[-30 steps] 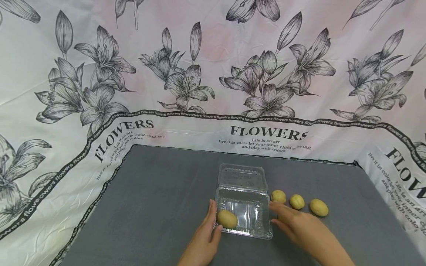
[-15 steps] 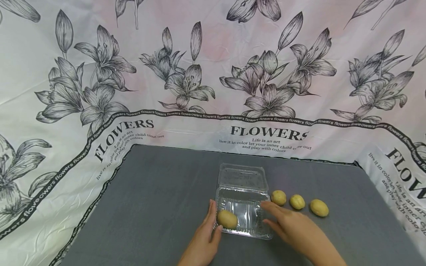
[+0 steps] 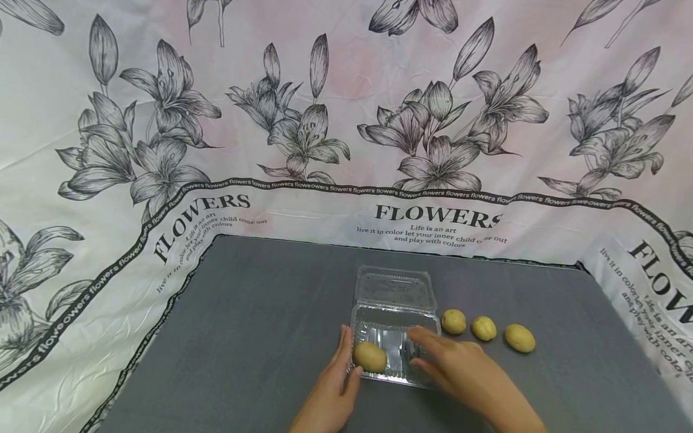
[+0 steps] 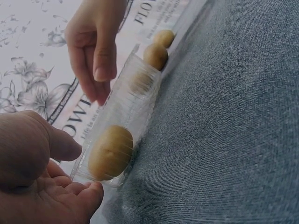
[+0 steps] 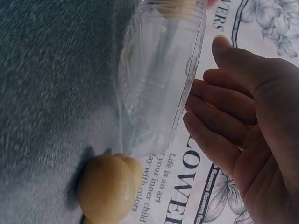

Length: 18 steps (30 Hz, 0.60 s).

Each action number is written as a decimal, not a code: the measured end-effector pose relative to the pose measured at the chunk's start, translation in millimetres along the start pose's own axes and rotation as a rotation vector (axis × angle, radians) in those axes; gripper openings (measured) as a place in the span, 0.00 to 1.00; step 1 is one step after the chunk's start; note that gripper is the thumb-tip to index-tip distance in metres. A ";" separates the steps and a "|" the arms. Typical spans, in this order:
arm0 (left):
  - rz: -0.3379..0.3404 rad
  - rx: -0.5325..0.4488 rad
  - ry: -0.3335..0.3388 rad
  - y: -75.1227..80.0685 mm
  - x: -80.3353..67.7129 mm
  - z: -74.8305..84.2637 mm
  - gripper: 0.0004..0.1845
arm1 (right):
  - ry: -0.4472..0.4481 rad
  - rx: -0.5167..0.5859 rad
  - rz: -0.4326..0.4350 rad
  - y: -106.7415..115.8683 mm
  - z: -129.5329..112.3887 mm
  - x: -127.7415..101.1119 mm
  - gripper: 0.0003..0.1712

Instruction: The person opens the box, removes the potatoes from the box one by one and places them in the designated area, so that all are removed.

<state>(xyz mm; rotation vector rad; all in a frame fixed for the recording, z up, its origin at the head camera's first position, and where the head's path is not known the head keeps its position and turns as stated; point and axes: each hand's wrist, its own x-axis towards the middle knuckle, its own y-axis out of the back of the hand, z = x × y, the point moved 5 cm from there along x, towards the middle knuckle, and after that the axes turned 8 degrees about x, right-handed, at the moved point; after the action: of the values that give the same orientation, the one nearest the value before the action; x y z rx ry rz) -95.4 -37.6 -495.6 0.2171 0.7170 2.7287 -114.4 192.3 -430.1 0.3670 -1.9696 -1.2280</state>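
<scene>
A clear plastic clamshell container (image 3: 397,352) stands on the grey table with its lid (image 3: 394,287) folded back. One potato (image 3: 370,357) lies inside at the left end, also visible as a potato (image 4: 111,153) through the wall in the left wrist view. My left hand (image 3: 330,385) rests its straight fingers along the container's left side, thumb near the front corner. Above the container's right half hovers my right hand (image 3: 460,367), fingers loosely extended and nothing in its grasp. In the right wrist view, this right hand (image 5: 247,112) shows an empty palm.
To the container's right, three more potatoes sit in a row: a near one (image 3: 453,322), a middle one (image 3: 483,328) and an outer one (image 3: 520,338). A flower-printed cloth (image 3: 303,216) hangs behind the grey tabletop (image 3: 260,337).
My right hand has moved left, from beside the container's right edge to over its right half. The left hand, the container and the potatoes stay where they were.
</scene>
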 end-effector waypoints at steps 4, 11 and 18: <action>0.002 0.007 -0.012 0.0 0.1 0.4 0.39 | -0.017 -0.017 -0.027 -3.6 -1.2 3.2 0.28; -0.001 0.002 -0.010 0.2 0.2 1.2 0.39 | -0.030 -0.015 -0.055 -9.7 -6.3 8.2 0.27; -0.010 0.001 0.005 0.0 1.4 0.1 0.39 | -0.093 0.079 -0.147 -19.8 -9.7 11.9 0.25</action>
<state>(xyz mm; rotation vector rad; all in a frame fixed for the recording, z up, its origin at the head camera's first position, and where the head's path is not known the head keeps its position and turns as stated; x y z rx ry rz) -96.7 -37.0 -495.4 0.2064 0.7191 2.7203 -118.0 169.3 -439.3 0.5113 -2.1062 -1.2814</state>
